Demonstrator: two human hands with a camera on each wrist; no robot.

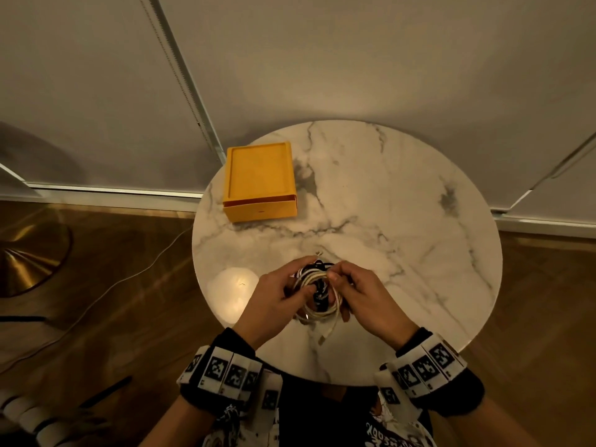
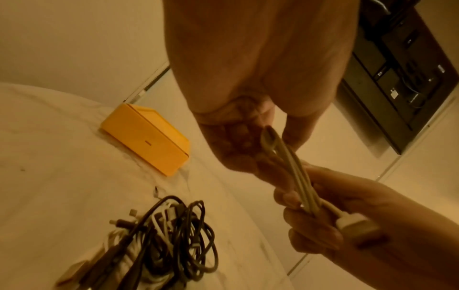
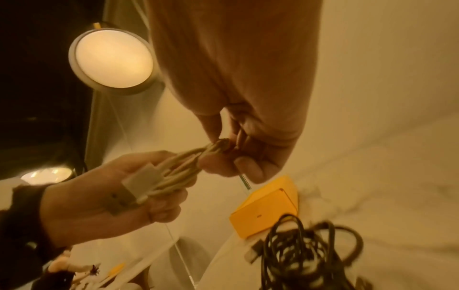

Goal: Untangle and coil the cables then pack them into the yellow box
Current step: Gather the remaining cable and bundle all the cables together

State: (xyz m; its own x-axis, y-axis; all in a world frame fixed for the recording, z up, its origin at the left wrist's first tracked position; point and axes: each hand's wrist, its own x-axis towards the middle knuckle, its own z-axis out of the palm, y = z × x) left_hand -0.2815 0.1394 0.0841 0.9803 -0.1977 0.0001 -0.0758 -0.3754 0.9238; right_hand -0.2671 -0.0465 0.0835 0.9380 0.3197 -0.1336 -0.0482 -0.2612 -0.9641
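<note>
I hold a coil of white cable (image 1: 314, 278) between both hands just above the near part of the round marble table (image 1: 387, 204). My left hand (image 1: 303, 279) grips one side of the loops (image 2: 280, 157). My right hand (image 1: 338, 275) pinches the other side (image 3: 218, 147). A white plug (image 1: 322, 340) hangs from the coil toward me. Under my hands lies a tangle of black and white cables (image 2: 168, 245) (image 3: 310, 255), mostly hidden in the head view. The yellow box (image 1: 259, 182) (image 2: 146, 141) (image 3: 268, 210) sits at the table's far left.
A lit round lamp (image 3: 113, 58) hangs to the left, and its glare falls on the table's near left part. A brass lamp base (image 1: 25, 259) and a thin white cord (image 1: 129, 279) lie on the wooden floor at left. White blinds close off the far side.
</note>
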